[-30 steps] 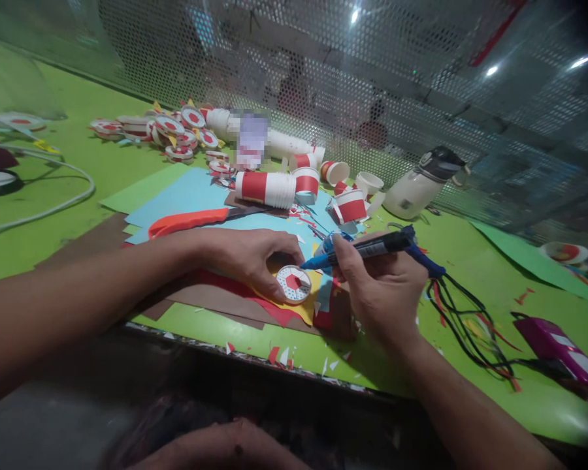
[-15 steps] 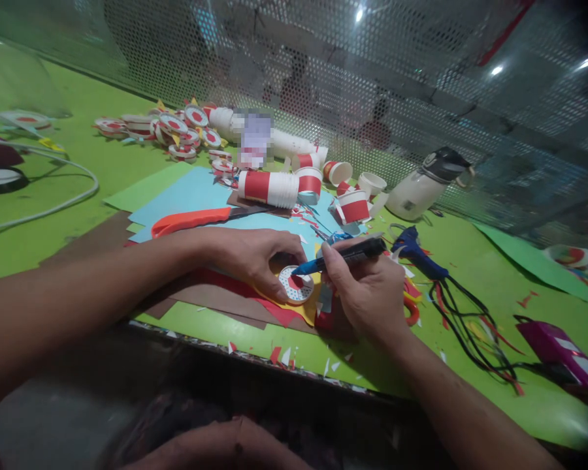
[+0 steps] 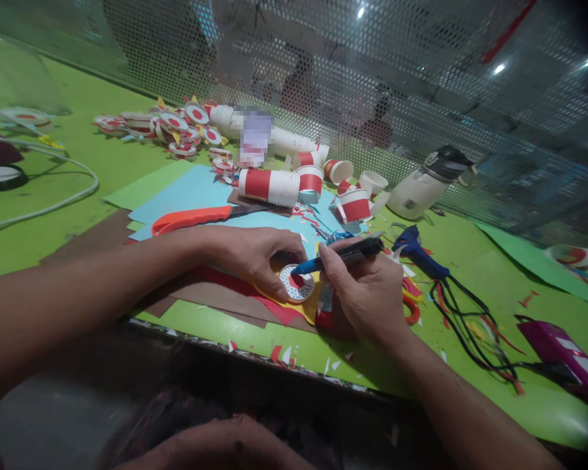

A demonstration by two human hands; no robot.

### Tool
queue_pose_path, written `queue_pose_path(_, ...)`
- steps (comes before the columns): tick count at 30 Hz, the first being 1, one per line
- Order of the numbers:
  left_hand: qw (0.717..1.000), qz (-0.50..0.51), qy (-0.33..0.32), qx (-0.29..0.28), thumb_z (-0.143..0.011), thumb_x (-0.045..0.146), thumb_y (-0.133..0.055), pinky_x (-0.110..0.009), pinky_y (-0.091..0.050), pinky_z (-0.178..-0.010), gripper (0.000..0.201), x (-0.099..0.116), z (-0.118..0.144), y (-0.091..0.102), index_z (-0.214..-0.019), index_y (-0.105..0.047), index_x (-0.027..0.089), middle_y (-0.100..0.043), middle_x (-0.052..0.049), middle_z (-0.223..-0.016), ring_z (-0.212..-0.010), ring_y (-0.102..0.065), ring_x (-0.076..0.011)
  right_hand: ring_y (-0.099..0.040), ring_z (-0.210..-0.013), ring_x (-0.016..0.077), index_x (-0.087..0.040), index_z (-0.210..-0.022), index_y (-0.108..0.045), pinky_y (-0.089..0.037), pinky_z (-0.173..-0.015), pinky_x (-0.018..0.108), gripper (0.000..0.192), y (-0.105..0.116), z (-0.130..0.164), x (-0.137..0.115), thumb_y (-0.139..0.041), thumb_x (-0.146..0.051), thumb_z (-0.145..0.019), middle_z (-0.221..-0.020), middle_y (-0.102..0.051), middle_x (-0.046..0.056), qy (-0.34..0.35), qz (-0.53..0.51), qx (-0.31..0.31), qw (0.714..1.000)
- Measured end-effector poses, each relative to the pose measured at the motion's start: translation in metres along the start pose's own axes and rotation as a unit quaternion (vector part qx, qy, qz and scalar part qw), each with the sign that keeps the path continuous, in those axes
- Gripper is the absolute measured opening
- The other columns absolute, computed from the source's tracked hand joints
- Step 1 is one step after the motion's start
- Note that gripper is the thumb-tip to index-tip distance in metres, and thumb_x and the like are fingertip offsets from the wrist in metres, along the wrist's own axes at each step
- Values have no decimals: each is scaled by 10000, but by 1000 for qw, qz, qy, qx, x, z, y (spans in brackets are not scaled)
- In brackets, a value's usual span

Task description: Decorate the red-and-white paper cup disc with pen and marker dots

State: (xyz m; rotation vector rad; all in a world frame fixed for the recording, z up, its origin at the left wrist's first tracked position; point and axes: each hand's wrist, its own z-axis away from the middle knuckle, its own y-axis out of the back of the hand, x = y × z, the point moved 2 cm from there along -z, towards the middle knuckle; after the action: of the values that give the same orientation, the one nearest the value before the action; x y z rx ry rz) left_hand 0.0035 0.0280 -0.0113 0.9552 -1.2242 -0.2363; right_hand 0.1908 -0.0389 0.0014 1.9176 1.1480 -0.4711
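Since a second ago the right hand (image 3: 367, 287) has drawn in and down, carrying the marker pen (image 3: 340, 254) off the blue glue gun (image 3: 416, 251) until its blue tip touches the paper disc (image 3: 296, 284). That hand is closed round the marker's barrel, whose long axis runs from the disc up and to the right. The left hand (image 3: 255, 251), curled rather than shut, pins the disc's left rim with thumb and fingertips. White with a red centre, the disc lies on yellow and red paper scraps (image 3: 279, 310) near the front edge of the green worktop (image 3: 102, 170), between both hands, each touching or just beside it. Beyond the disc lie orange-handled scissors (image 3: 191, 219), red-and-white paper cups (image 3: 269, 185) and a white bottle (image 3: 421, 186).
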Motion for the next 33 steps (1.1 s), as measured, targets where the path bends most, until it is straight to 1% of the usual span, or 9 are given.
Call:
queue_pose_path(5, 1000, -1, 6, -2, -777, 443, -775, -269, -413, -784, 476, 0, 0, 0, -1152, -634, 187, -585, -26, -1047, -944, -545, -192, -587, -487, 113, -198, -725, -684, -509, -517, 248, 198, 0, 0, 1, -687, -301, -895, -586, -684, -32, -2, 4, -1, 1000)
queue_pose_path(10, 1000, 0, 3, -2, -778, 426, -783, -265, -420, -776, 485, 1, 0, 0, -1166, -632, 178, -583, -27, -1045, -937, -548, -188, -579, -492, 109, -191, -720, -686, -485, -513, 242, 202, 1, -1, 1, -693, -290, -897, -579, -675, -33, 5, 12, -9, 1000)
queue_pose_path(13, 1000, 3, -2, -1, -786, 439, -775, -263, -423, -769, 475, 0, 0, 0, -1160, -637, 182, -578, -19, -1024, -916, -548, -180, -583, -490, 115, -187, -705, -685, -475, -501, 244, 219, 1, -1, 2, -708, -306, -888, -567, -666, -27, -4, 16, -10, 1000)
queue_pose_path(20, 1000, 11, -3, -2, -780, 465, -770, -260, -404, -741, 488, -1, 0, 0, -1165, -632, 199, -575, -5, -1005, -901, -542, -175, -546, -436, 117, -192, -556, -618, -418, -438, 247, 383, -2, 3, 5, -734, -375, -871, -490, -628, -16, -25, 50, 21, 998)
queue_pose_path(25, 1000, 3, -17, 0, -798, 460, -759, -266, -410, -758, 458, -2, 0, -1, -1162, -645, 206, -587, -10, -1013, -919, -546, -183, -510, -416, 107, -189, -555, -626, -396, -426, 246, 387, -5, 5, 7, -734, -380, -874, -471, -613, -17, -22, 53, 30, 998)
queue_pose_path(28, 1000, 6, -5, -3, -795, 470, -763, -268, -416, -770, 478, -2, 0, -1, -1173, -640, 204, -591, -14, -1019, -918, -551, -184, -517, -426, 107, -191, -553, -620, -398, -428, 244, 382, -5, 4, 6, -743, -372, -867, -479, -611, -21, -28, 34, 35, 998)
queue_pose_path(30, 1000, 7, 10, -2, -777, 467, -777, -272, -420, -782, 499, -2, 0, -1, -1171, -630, 199, -596, -23, -1043, -933, -552, -192, -535, -438, 112, -194, -561, -621, -414, -434, 244, 376, -2, 3, 3, -755, -381, -859, -492, -615, -22, -32, 13, 50, 998)
queue_pose_path(33, 999, 4, 33, -1, -745, 467, -799, -280, -419, -801, 540, -2, 1, 0, -1170, -613, 192, -608, -34, -1075, -962, -556, -206, -543, -431, 114, -196, -610, -645, -444, -444, 250, 351, 5, 1, -2, -770, -418, -852, -510, -627, -23, -42, -14, 106, 993)
